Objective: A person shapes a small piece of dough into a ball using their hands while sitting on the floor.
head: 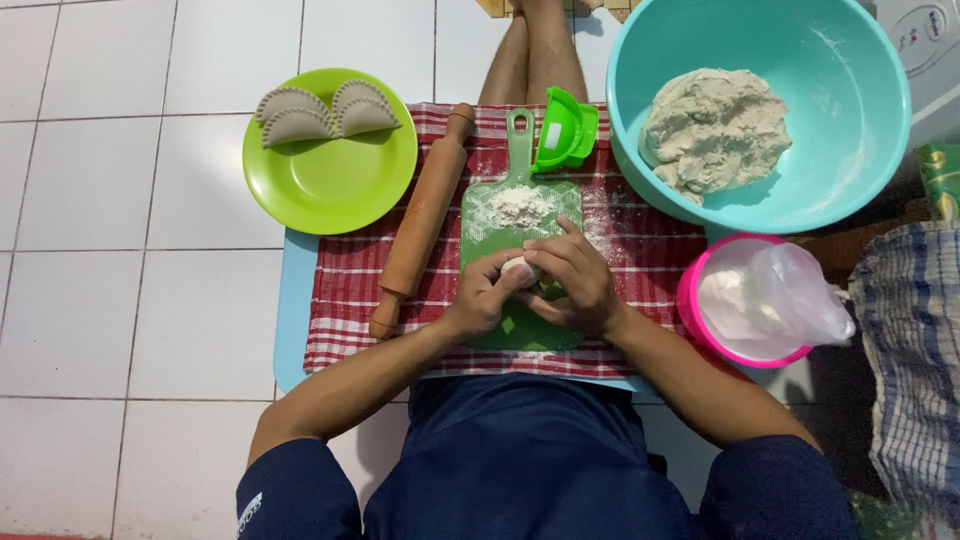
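pale dough ball (520, 268) pinched between both hands' fingers (500, 268).

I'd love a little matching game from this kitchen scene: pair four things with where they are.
Things:
1. Dumplings
2. Big dough lump
3. Small dough ball
4. Rolling pin

Places:
A. in the teal bowl
B. on the checked cloth, left of the green board
C. on the green plate
D. between the left hand and right hand

Pairs: 1-C, 2-A, 3-D, 4-B
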